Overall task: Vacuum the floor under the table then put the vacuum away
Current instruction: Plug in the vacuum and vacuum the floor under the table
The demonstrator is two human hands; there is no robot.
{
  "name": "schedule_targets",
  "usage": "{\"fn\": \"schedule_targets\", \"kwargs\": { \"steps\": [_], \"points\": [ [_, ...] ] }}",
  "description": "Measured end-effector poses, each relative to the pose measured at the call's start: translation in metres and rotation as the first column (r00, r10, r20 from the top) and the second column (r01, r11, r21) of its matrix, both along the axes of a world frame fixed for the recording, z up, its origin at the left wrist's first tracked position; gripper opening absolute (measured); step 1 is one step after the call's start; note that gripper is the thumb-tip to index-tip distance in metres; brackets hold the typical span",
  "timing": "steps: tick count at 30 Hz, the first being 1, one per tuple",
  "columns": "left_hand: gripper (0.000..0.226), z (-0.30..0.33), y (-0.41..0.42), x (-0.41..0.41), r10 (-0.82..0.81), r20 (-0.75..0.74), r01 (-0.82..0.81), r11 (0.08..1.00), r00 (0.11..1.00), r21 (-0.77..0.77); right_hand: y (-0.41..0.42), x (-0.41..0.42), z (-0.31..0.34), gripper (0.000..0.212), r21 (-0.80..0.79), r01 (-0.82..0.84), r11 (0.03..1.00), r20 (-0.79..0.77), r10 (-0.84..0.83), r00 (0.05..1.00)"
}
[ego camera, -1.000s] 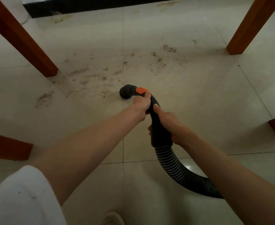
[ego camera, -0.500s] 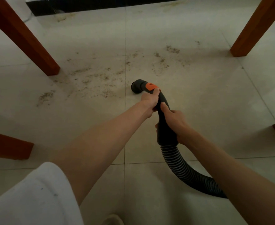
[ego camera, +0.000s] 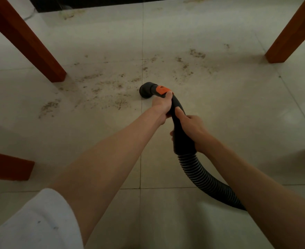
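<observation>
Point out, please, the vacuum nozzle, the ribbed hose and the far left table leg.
vacuum nozzle (ego camera: 146, 90), head view, round black mouth.
ribbed hose (ego camera: 200, 177), head view, mid-curve.
far left table leg (ego camera: 24, 39), head view, middle face.

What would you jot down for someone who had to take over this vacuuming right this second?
Left hand grips the vacuum handle just behind the orange button.
Right hand grips the handle lower down, above the ribbed hose.
The nozzle is down at the floor, between the wooden table legs.
Done: little that shows. Dirt lies scattered left of the nozzle and beyond it.
Left: vacuum up that dirt, then put the vacuum away.
</observation>
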State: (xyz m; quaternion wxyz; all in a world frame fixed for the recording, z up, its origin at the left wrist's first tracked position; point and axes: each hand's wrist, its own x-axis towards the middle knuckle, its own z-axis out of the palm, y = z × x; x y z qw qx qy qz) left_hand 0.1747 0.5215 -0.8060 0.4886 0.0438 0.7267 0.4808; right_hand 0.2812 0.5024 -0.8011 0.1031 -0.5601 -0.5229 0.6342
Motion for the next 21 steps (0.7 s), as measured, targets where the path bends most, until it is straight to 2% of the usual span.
{"fn": "schedule_targets", "kwargs": {
  "steps": [10,17,21],
  "points": [
    [0.046,-0.006,0.016,-0.003,0.015,-0.017,-0.014,1.0,1.0,0.024,0.016,-0.007,-0.015,0.052,0.144,-0.07,0.987,0.113,0.054,0.992],
    [0.049,-0.016,0.004,-0.003,0.051,-0.095,-0.052,0.999,0.994,-0.009,0.011,-0.003,-0.008,0.052,0.059,-0.115,0.992,0.043,0.112,0.993],
    [0.047,-0.015,-0.008,0.002,0.069,-0.074,-0.07,0.998,0.995,-0.01,0.005,0.003,0.0,0.053,0.002,-0.15,0.989,0.015,0.149,0.989]
  ]
}}
